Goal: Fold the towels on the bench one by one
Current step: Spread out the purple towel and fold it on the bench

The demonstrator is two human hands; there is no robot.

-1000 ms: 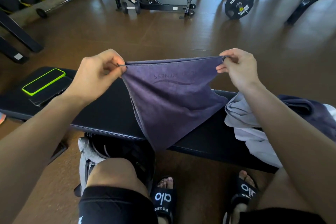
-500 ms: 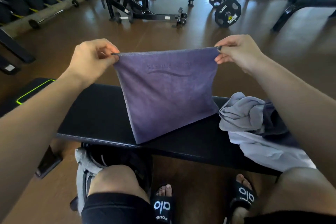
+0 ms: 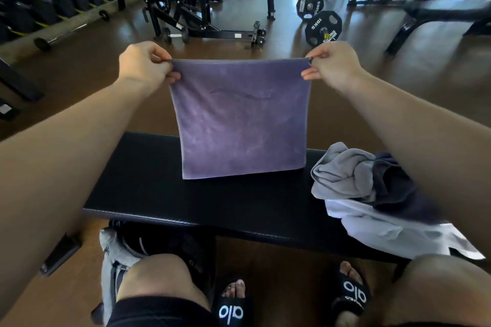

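Both hands, left hand [image 3: 144, 65] and right hand [image 3: 333, 65], pinch the purple towel [image 3: 240, 119] corners above the worktop [image 3: 212, 202]; 3 crumpled towels [image 3: 372, 194] sit right, towel now raised higher, hanging square

you are wearing black shorts [image 3: 159, 312] that are ending just above your bare knees, and black slide sandals [image 3: 352, 293] that are showing white "alo" lettering across the straps, toes poking out in front. your forearms are going bare, with no sleeves showing, and both hands are uncovered.
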